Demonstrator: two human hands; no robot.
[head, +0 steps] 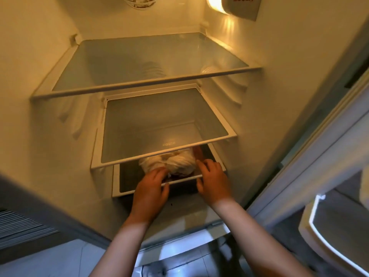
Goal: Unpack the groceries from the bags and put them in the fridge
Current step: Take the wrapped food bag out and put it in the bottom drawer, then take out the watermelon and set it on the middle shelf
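Reaching into an open fridge (269,96), a person's left grip (150,191) and right grip (213,179), fingers relaxed, touch a knotted white plastic bag (169,162) lying between them near the front edge of the lowest glass shelf (127,186).

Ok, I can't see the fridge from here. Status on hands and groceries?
Left hand and right hand open, touching white bagged item on the lowest shelf. Middle shelf overhangs it.

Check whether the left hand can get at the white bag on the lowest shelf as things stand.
Probably yes: the left hand is already at the white bag, its fingers at the bag's near side. The shelf above overhangs it, but the front is open.
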